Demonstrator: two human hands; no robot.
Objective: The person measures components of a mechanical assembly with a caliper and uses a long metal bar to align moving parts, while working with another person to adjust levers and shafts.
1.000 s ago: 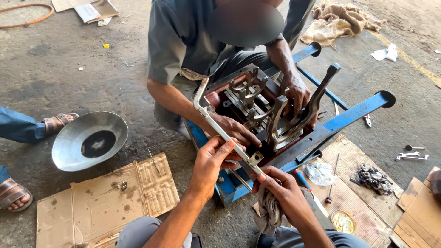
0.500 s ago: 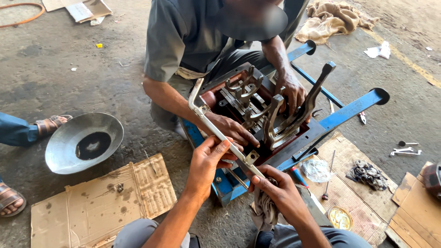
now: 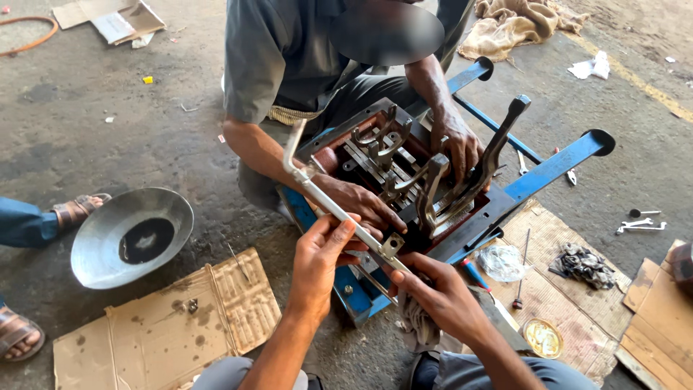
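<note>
The left hand (image 3: 321, 263) was closed around a long pale metal rod (image 3: 328, 204), gripping it near its lower part, with the thumb laid over the top. The right hand (image 3: 437, 292) pinched the rod's lower end, where a small square bracket (image 3: 392, 246) was fixed, the fingers closed on it from below. The rod slanted up and to the left from that bracket, ending in a bent tip (image 3: 291, 141) near the co-worker's forearm. It lay across the near left edge of a metal housing (image 3: 404, 180), an open dark box with several forked levers (image 3: 433, 191) standing up inside it. The housing sat on a blue frame (image 3: 556, 165) on the concrete floor (image 3: 86, 130).

Across the housing squatted a co-worker in a grey shirt (image 3: 271, 54). One of that person's hands (image 3: 364, 204) rested on the housing's near left rim, just under the rod; the other (image 3: 458, 141) held the far side among the levers.

On the floor to the left lay a shallow metal bowl (image 3: 101, 242) with a dark pool at its centre, and next to it a flattened cardboard sheet (image 3: 166, 325). At the left edge, a sandalled foot (image 3: 76, 209) of another person showed. To the right, cardboard carried a screwdriver (image 3: 521, 271), a dark rag (image 3: 581, 261) and a small round tin (image 3: 543, 337). A few spanners (image 3: 639, 225) lay further right on the floor.
</note>
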